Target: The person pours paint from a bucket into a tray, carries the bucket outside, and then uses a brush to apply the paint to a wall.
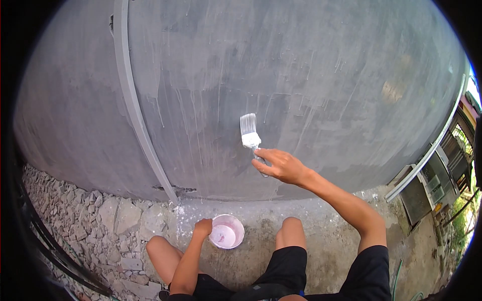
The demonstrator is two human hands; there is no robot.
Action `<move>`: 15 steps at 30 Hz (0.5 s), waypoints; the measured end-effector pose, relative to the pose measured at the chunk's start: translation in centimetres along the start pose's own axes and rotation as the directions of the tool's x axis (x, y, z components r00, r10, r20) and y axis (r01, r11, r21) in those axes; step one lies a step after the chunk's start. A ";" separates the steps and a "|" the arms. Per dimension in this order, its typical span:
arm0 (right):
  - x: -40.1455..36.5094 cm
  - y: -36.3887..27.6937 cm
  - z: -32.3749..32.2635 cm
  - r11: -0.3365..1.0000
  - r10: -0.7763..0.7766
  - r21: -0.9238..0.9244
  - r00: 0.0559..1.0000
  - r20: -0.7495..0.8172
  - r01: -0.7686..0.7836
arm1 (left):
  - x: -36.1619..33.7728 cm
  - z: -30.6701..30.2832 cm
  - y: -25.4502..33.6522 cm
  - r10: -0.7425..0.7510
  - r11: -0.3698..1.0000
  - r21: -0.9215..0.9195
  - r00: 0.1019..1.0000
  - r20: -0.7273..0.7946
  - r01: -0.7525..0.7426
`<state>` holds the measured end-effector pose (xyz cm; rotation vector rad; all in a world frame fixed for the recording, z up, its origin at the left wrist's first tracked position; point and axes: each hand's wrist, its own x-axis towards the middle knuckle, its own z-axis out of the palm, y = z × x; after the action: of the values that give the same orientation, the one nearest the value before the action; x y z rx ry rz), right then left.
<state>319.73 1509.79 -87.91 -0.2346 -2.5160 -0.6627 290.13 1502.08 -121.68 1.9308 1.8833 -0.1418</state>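
My right hand (pixel 281 165) is closed around the handle of a paintbrush (pixel 250 131). White paint coats the brush's ferrule and bristles, which point up against the grey wall (pixel 301 60). Pale drips and streaks run down the wall around it. Lower down, my left hand (pixel 203 227) is closed at the left rim of a small paint bucket (pixel 236 243), which stands on the ground between my knees. Whitish-pink paint lies in the bottom of the bucket.
A grey pipe (pixel 131 100) runs down the wall on the left. Broken rubble (pixel 100 236) covers the ground at left, beside a paint-spattered concrete floor (pixel 331 236). Another pale pipe (pixel 427 155) stands at the wall's right end, near stacked panels (pixel 416 198) and a thin hose (pixel 396 281).
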 end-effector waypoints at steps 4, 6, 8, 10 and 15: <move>-1.8 -2.2 2.1 0.981 0.022 0.185 0.985 0.173 -0.054 | 0.2 0.2 -0.1 -0.004 1.000 -0.004 1.000 0.001 0.004; -1.4 -1.6 1.5 0.979 0.040 0.192 0.992 0.123 -0.063 | 0.3 0.2 -0.3 -0.006 1.000 -0.002 1.000 -0.010 0.006; 0.5 0.0 -1.5 0.958 0.139 0.242 0.987 0.079 -0.154 | 0.4 0.3 -0.1 0.000 1.000 -0.001 1.000 -0.009 0.000; 2.3 2.7 -4.4 0.975 0.185 0.127 0.982 -0.033 -0.180 | 0.2 0.1 -0.1 -0.011 1.000 -0.008 1.000 0.009 0.011; 6.3 6.0 -11.8 0.972 0.211 -0.023 0.918 -0.336 -0.232 | 0.4 0.1 -0.2 -0.018 1.000 -0.014 1.000 0.008 0.018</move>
<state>321.39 1509.30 -73.38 -0.3904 -2.1103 -0.6311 289.96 1502.44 -121.95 1.9018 1.8916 -0.1407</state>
